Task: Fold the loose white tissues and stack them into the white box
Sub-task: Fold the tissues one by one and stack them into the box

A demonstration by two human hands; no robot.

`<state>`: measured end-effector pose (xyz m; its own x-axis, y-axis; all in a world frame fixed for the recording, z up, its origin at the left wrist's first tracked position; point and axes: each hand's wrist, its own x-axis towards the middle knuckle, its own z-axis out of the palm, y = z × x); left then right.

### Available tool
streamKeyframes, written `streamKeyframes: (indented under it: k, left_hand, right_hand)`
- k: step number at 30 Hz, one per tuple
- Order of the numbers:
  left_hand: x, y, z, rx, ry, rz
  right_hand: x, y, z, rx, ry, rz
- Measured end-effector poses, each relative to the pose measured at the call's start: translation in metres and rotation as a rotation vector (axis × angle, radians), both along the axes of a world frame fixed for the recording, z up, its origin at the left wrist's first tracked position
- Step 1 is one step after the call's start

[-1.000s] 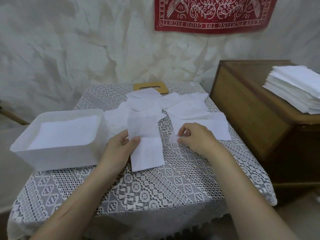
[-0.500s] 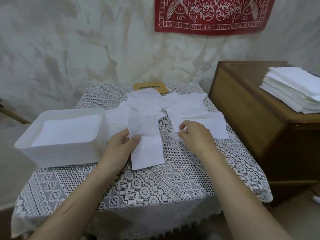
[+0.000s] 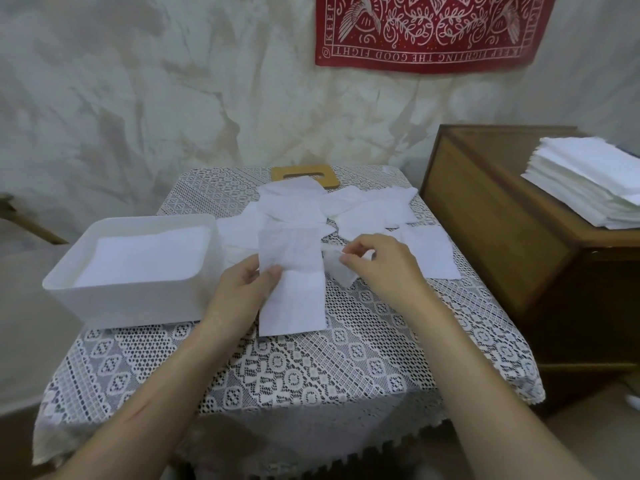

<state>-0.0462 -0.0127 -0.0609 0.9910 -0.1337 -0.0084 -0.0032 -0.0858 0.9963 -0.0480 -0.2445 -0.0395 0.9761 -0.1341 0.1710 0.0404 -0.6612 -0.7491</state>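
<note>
Right now the left hand (image 3: 242, 292) pinches the long tissue (image 3: 294, 292) at its left edge, approx. mid-length: thumb curled on top, fingers tucked underneath. That tissue lies lengthwise toward the person w/ a faint crease across its middle. Its near edge is flat on the lace cloth (image 3: 311, 368), its far end overlaps the tissue pile (image 3: 367, 216). The right hand (image 3: 384, 268) is just right of it, fingers curled, thumb & fingertips nipping the lifted tissue (image 3: 341, 273) by a corner. That sheet is raised off the cloth and a bit crumpled, touching or nearly touching the long tissue's right edge; can't tell which. The white box (image 3: 138, 271) sits at the table's left side, its right wall just beside the left hand, w/ flat tissues (image 3: 145, 254) lying inside, below the rim. The pile spreads across the table's far half, reaching the wooden lid (image 3: 304, 174) at the back edge. Open lace runs from the long tissue's near edge to the table's front edge, w/ both forearms over it. A gap of lace also shows to the right of the right hand. The wooden cabinet (image 3: 485, 220) stands close along the table's right edge, w/ a tissue stack (image 3: 588, 188) on top. A red banner (image 3: 429, 29) hangs on the wall behind.
</note>
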Motion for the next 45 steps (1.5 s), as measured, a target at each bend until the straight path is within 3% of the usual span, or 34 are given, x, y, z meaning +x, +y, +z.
streamKeyframes:
  k: [2, 6, 11, 14, 18, 21, 26, 33, 38, 45]
  left_hand:
    - [-0.001, 0.002, -0.001, 0.012, -0.006, 0.009]
    - [-0.002, 0.006, -0.002, 0.013, 0.011, 0.018]
    - [-0.002, 0.009, 0.001, -0.005, 0.021, 0.003]
    - [-0.004, 0.007, 0.006, 0.004, 0.006, 0.001]
    - [-0.005, 0.008, 0.010, -0.030, -0.029, 0.018]
    - [-0.005, 0.007, 0.009, -0.064, -0.017, 0.013]
    - [-0.006, 0.003, 0.007, -0.099, 0.027, 0.049]
    - [-0.004, -0.003, -0.003, -0.038, -0.003, 0.037]
    - [-0.004, -0.010, -0.004, -0.117, 0.062, 0.009]
    - [-0.002, -0.009, 0.000, -0.279, 0.124, 0.022]
  right_hand:
    - [-0.006, 0.001, -0.005, 0.031, 0.040, 0.017]
    - [-0.008, -0.001, -0.013, -0.103, 0.131, 0.004]
    - [-0.005, -0.002, -0.010, -0.233, 0.091, 0.011]
    - [-0.003, 0.000, -0.009, -0.151, 0.000, 0.013]
    - [0.003, 0.001, 0.001, 0.217, -0.184, -0.044]
    - [0.004, 0.000, 0.003, 0.334, -0.213, -0.039]
    - [0.004, 0.006, -0.007, 0.374, -0.093, -0.009]
    - [-0.005, 0.037, 0.001, 0.442, -0.093, 0.082]
    - [-0.009, 0.066, -0.002, 0.453, -0.039, 0.147]
    - [0.000, 0.053, -0.008, 0.255, -0.053, 0.012]
